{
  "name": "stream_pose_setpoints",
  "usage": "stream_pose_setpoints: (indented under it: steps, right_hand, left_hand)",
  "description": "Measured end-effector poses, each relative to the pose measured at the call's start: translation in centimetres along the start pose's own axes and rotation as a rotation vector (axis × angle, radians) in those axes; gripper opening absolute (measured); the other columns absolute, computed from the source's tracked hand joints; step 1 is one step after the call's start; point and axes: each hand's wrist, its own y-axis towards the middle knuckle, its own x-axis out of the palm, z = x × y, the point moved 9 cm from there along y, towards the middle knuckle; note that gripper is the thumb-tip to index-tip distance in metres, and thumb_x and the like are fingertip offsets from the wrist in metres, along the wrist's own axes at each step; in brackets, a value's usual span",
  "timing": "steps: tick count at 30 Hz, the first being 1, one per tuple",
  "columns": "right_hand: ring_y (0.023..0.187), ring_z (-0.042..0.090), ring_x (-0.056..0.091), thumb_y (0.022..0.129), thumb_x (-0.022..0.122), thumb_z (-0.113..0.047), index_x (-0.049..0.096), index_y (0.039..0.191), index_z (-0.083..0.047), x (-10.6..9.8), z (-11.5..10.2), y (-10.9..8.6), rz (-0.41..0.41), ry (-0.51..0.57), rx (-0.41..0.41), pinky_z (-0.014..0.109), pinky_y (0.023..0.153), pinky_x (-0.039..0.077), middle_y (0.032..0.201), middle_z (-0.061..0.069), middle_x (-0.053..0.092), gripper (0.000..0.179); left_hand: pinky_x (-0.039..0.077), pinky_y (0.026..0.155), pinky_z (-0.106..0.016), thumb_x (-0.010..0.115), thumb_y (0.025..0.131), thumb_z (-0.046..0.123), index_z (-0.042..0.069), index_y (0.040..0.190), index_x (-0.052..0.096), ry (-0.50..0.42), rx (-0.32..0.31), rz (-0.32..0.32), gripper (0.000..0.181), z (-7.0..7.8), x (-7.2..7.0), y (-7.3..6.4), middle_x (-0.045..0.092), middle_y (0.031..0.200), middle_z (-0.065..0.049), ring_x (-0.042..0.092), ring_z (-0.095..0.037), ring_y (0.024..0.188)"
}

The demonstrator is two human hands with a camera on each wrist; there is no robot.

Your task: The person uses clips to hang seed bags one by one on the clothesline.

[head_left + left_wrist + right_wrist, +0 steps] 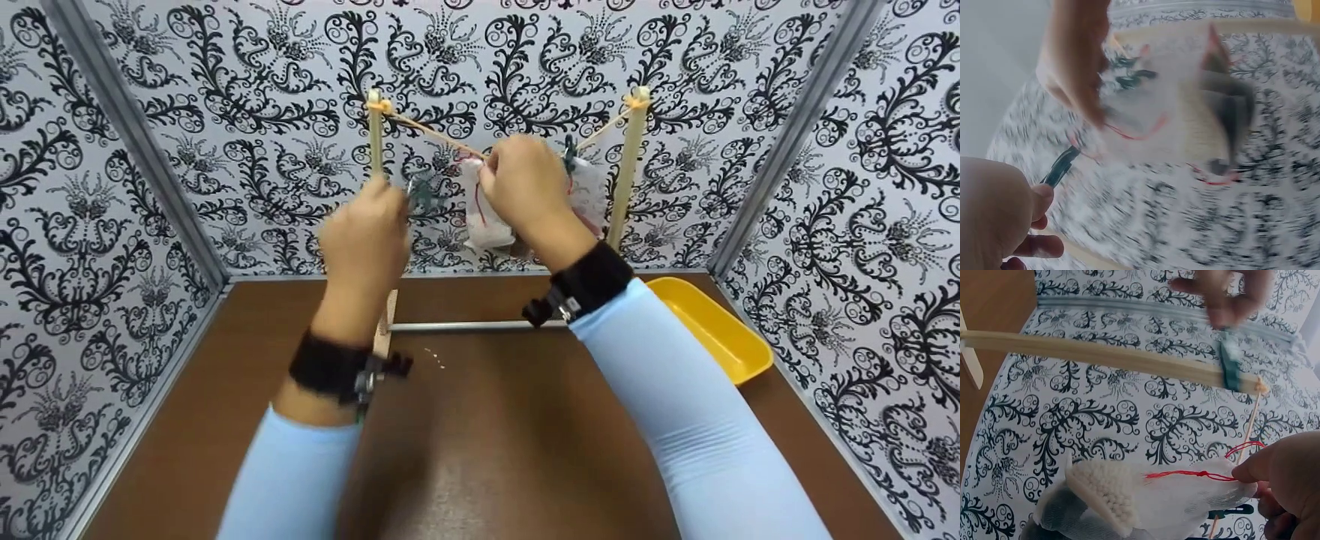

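My right hand (525, 184) pinches the top of a white mesh drawstring pouch (484, 214) against the cord (431, 133). Red drawstrings (1202, 474) hang from the pouch, and a cream, bumpy piece (1106, 492) and something dark show through the mesh. To the left, my blurred left hand (366, 232) holds a dark green clothespin (1061, 167) between thumb and finger, apart from the pouch. Another green clothespin (570, 154) sits on the cord right of my right hand, where a second whitish pouch (590, 191) hangs, partly hidden by that hand.
Two wooden posts, the left post (376, 139) and the right post (628, 165), carry the sagging cord. A metal rod (465, 326) runs low between them. On the brown table (465, 450), a yellow tray (712, 330) stands at the right. Patterned walls enclose the back and sides.
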Motion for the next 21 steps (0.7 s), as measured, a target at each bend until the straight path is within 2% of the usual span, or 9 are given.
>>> stream_pose_setpoints:
  steps: [4,6,9,11,12,15,19,21]
  right_hand:
    - [0.093,0.028,0.074,0.106,0.073,-0.024,0.082,0.090,-0.011,0.0,0.6,1.0,0.008,0.017,0.042,0.043,0.089,0.063,0.100,0.007,0.084,0.023]
    - [0.093,0.027,0.074,0.107,0.074,-0.028,0.083,0.092,-0.013,0.1,0.8,1.4,0.001,0.027,0.059,0.042,0.090,0.062,0.101,0.006,0.084,0.023]
    - [0.094,0.026,0.073,0.108,0.076,-0.035,0.083,0.093,-0.014,0.3,1.1,1.9,0.001,0.025,0.083,0.042,0.091,0.060,0.102,0.005,0.084,0.026]
    - [0.092,0.025,0.072,0.108,0.076,-0.038,0.082,0.091,-0.015,0.4,1.1,2.0,-0.001,0.025,0.093,0.041,0.089,0.060,0.101,0.005,0.083,0.029]
    - [0.092,0.025,0.072,0.108,0.076,-0.038,0.082,0.091,-0.015,0.5,1.1,2.0,-0.001,0.028,0.094,0.041,0.088,0.060,0.100,0.005,0.083,0.030]
    - [0.092,0.026,0.074,0.109,0.075,-0.038,0.082,0.090,-0.014,0.7,0.7,1.8,0.014,0.027,0.070,0.043,0.086,0.062,0.100,0.006,0.084,0.031]
    - [0.092,0.029,0.076,0.109,0.075,-0.036,0.083,0.091,-0.013,0.5,0.4,1.7,0.040,0.035,0.040,0.046,0.086,0.063,0.100,0.006,0.084,0.030]
    - [0.093,0.028,0.076,0.109,0.076,-0.037,0.084,0.093,-0.013,0.4,0.3,1.8,0.046,0.043,0.036,0.046,0.088,0.063,0.101,0.006,0.084,0.029]
  left_hand:
    - [0.059,0.055,-0.040,0.067,0.114,0.014,0.003,0.110,0.081,0.071,0.050,-0.114,0.019,1.7,0.1,5.3,0.081,0.110,-0.008,0.070,-0.029,0.066]
    - [0.062,0.060,-0.040,0.066,0.114,0.011,0.004,0.115,0.081,0.133,0.076,-0.213,0.016,2.5,0.8,7.3,0.080,0.117,-0.007,0.073,-0.028,0.073]
    - [0.068,0.073,-0.040,0.063,0.114,0.007,0.005,0.124,0.079,0.230,0.113,-0.400,0.019,3.3,2.3,9.4,0.077,0.127,-0.009,0.076,-0.028,0.088]
    - [0.070,0.082,-0.043,0.063,0.113,0.005,0.006,0.128,0.077,0.280,0.118,-0.523,0.021,3.5,3.4,10.2,0.074,0.133,-0.010,0.077,-0.030,0.098]
    - [0.071,0.086,-0.044,0.062,0.114,0.006,0.006,0.130,0.077,0.301,0.122,-0.562,0.021,3.6,3.7,10.5,0.073,0.134,-0.010,0.077,-0.031,0.101]
    - [0.071,0.086,-0.043,0.062,0.114,0.009,0.005,0.129,0.076,0.358,0.147,-0.601,0.021,3.9,4.5,11.0,0.073,0.134,-0.009,0.076,-0.030,0.102]
    - [0.068,0.075,-0.038,0.060,0.117,0.015,0.004,0.126,0.076,0.434,0.197,-0.592,0.022,4.6,5.2,11.2,0.075,0.134,-0.008,0.075,-0.027,0.094]
    - [0.068,0.074,-0.038,0.058,0.118,0.017,0.004,0.125,0.077,0.460,0.224,-0.577,0.024,5.0,5.5,11.3,0.076,0.132,-0.009,0.075,-0.027,0.092]
